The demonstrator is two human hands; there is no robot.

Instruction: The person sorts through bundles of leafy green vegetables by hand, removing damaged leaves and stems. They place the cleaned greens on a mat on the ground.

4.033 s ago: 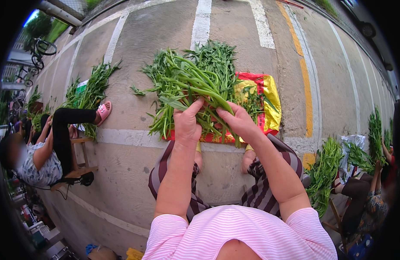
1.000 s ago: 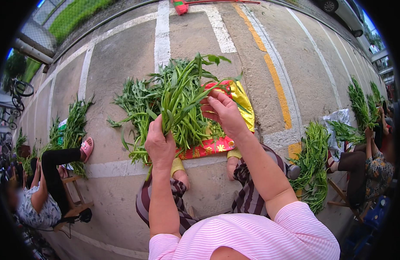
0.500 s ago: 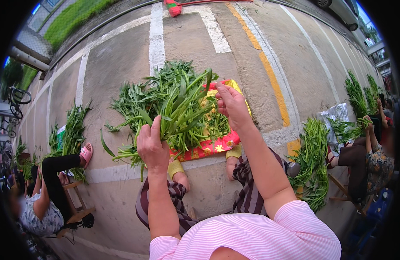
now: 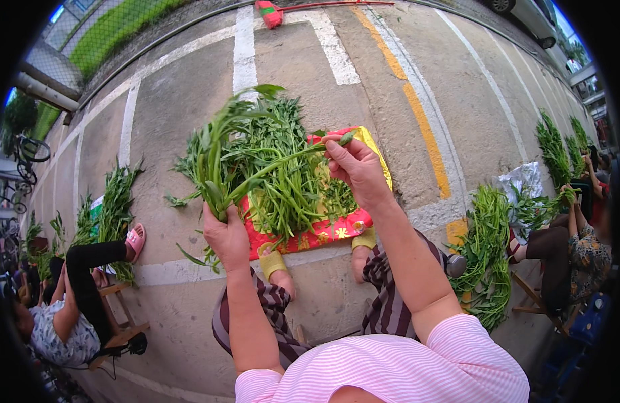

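Outdoors, on pale concrete ground [image 4: 182,101] with white and yellow painted lines; seated co-worker [image 4: 61,332] off to left, loose greens [image 4: 488,248] to right. At centre, pile of leafy stems [image 4: 293,191], partly over red-and-yellow sheet [image 4: 320,237], just beyond yellow slippers [image 4: 271,262].

Above left side of pile: bunch of green stems [image 4: 214,168], leaf ends up, gripped low in closed fingers of left hand [image 4: 227,240]. Between hands: single stalk [image 4: 290,160], stretched taut-looking toward right hand [image 4: 359,173], pinched near tip in narrow-set fingers.

Step in hand, as judged: working one stalk apart from bunch. Next move, probably calling for steady left hold and gentle right pull, without snapping stalk.
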